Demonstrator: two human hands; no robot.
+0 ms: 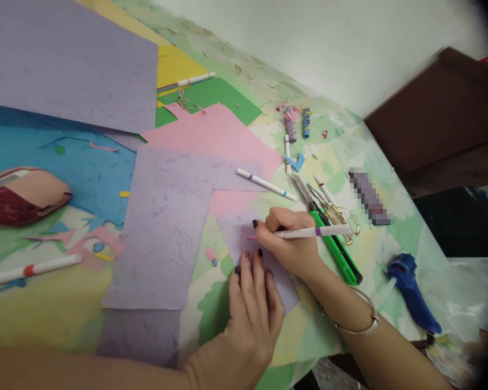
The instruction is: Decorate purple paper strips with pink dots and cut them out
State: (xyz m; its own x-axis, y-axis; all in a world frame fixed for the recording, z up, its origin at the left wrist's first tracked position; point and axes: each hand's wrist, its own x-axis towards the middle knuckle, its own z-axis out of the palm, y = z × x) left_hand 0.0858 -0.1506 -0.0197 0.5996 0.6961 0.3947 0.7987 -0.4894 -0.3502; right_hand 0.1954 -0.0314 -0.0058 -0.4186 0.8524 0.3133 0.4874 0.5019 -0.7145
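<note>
My right hand [293, 238] grips a white marker [301, 233] with a purple band, its pink-purple tip at a small piece of purple paper [231, 233]. Flat on the same piece lies my left hand [254, 309], fingers stretched out and holding nothing. Left of both hands is a larger purple sheet [158, 227] with a pink sheet [219, 132] partly under it. Another white marker [266, 184], with purple and blue bands, rests just above my right hand. A green box cutter [335, 246] and gold-handled scissors [335, 206] lie beside my right hand.
A blue glue gun [410, 292] lies near the right table edge, below a pixelated strip [370, 197]. Small rolled paper pieces [290, 123] sit at the back. To the left are a maroon-and-pink pouch [28, 195], blue paper [97, 168], paper scraps and an orange-banded marker [32, 271].
</note>
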